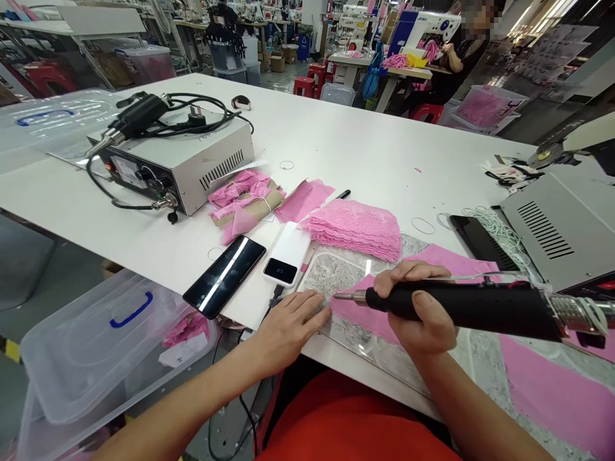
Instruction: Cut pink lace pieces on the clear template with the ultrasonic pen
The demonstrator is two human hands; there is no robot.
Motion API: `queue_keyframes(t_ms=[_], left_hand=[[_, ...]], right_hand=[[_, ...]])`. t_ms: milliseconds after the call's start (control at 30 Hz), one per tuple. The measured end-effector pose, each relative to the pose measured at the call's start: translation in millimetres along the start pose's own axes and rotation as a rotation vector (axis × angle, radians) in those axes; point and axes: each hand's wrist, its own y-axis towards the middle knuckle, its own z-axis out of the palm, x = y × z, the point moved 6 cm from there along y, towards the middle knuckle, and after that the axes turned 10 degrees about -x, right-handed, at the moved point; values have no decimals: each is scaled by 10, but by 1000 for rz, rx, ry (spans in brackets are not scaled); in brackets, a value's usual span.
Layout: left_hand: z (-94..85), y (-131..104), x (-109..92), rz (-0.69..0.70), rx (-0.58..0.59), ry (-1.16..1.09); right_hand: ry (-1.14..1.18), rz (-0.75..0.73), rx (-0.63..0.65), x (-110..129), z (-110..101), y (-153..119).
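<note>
My right hand (pixel 427 314) is wrapped round the black barrel of a handheld ultrasonic tool (pixel 480 308), with its metal tip pointing left. The tip is over the left end of a pink fabric piece (pixel 368 317); contact cannot be made out. My left hand (pixel 295 323) lies flat, fingers stretched together, with fingertips beside that end of the fabric. Beneath the fabric is a grey speckled, clear-edged board (pixel 331 272). Behind it sits a stack of pink lace pieces (pixel 355 227). Another pink fabric piece (pixel 562 397) lies at the lower right.
A black phone (pixel 225 275) and white power bank (pixel 288 253) lie left of the board. Control boxes stand at left (pixel 211 163) and right (pixel 548 218), the left one topped by another tool (pixel 139 118). Lidded plastic bins (pixel 96 346) stand below left. A person (pixel 456 61) sits at a sewing machine.
</note>
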Motion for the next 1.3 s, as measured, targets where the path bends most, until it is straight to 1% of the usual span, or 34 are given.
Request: queue_keyframes(t_ms=[167, 400, 567, 667, 767, 933, 1033, 1100, 1300], left_hand=[[10, -1, 8, -3, 3, 1], [12, -2, 3, 5, -2, 9], [7, 0, 5, 13, -5, 20], [-12, 11, 12, 19, -10, 25], [-31, 17, 15, 34, -14, 32], [-23, 60, 6, 37, -37, -6], [0, 123, -26, 66, -73, -14], [21, 159, -43, 80, -83, -15], [17, 181, -42, 64, -114, -30]], right_hand=[[-10, 1, -10, -17, -4, -2], [-30, 17, 10, -21, -7, -9], [-47, 13, 39, -18, 35, -20], [-40, 13, 25, -12, 43, -10], [-65, -25, -52, 55, -48, 64], [-161, -100, -209, 222, -366, 274], [-170, -141, -279, 252, -519, 356], [-156, -141, -293, 215, -563, 381], [-115, -105, -277, 84, -567, 405]])
